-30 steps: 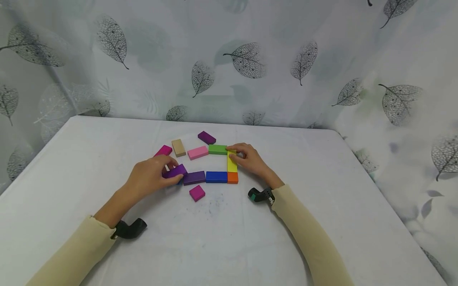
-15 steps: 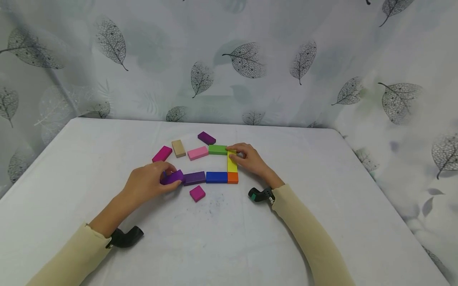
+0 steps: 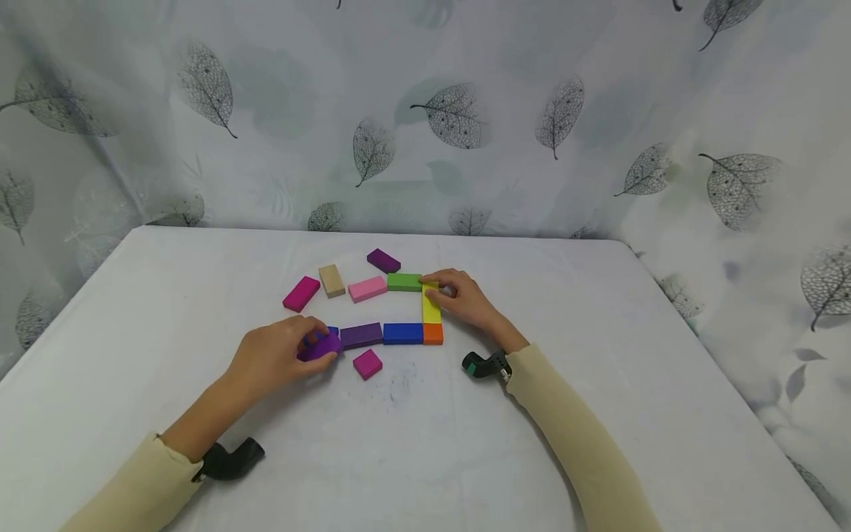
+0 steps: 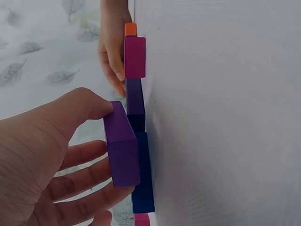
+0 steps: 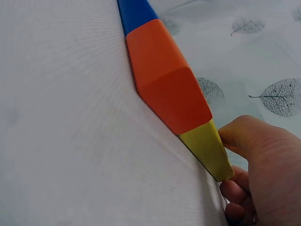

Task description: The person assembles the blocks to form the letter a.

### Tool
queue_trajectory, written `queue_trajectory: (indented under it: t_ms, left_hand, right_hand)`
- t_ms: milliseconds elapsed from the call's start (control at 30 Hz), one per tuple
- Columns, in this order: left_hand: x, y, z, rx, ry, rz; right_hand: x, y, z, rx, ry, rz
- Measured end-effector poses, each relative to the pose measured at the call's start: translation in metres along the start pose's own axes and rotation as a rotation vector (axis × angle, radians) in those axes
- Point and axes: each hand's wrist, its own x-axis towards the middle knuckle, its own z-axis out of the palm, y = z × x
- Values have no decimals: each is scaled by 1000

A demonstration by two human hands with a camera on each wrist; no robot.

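In the head view my left hand (image 3: 272, 362) pinches a purple block (image 3: 321, 347) between thumb and fingers. The left wrist view shows this purple block (image 4: 123, 155) tilted close beside a blue block (image 4: 144, 188) on the table. My right hand (image 3: 465, 301) grips a yellow block (image 3: 431, 309), thumb at its side and index finger at its far end by a green block (image 3: 404, 282). An orange block (image 3: 432, 335) meets the yellow one's near end. From there a second blue block (image 3: 402, 334) and a dark purple block (image 3: 361, 335) run left in a row.
Beyond the row lie a pink block (image 3: 368, 289), a tan block (image 3: 332, 281), a magenta block (image 3: 301, 294) and a plum block (image 3: 383, 260). A small magenta block (image 3: 368, 364) lies in front. All are on a white-covered table (image 3: 372, 458) against a leaf-patterned curtain (image 3: 286, 111).
My left hand has moved slightly toward me with the purple block, baring the magenta block and a strip of the blue block behind it. The right hand stays on the yellow block.
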Motion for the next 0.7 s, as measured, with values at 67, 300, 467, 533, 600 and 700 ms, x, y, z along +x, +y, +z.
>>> queue_trajectory:
  t_ms: [67, 300, 467, 533, 600, 700]
  left_hand:
    - [-2, 2, 1, -2, 7, 3]
    - [-4, 6, -1, -28, -25, -33]
    - [-4, 7, -2, -38, -54, -44]
    - [-4, 7, -3, -50, -61, -44]
    - [-4, 7, -3, -59, -69, -44]
    - [-3, 6, -4, -71, -94, -49]
  right_hand:
    - [0, 0, 0, -1, -6, 1]
    - [-1, 1, 1, -2, -6, 4]
    - [-2, 2, 2, -7, -4, 2]
    - [-1, 2, 2, -6, -3, -4]
    - [-1, 1, 1, -6, -2, -5]
    - [0, 0, 1, -4, -3, -1]
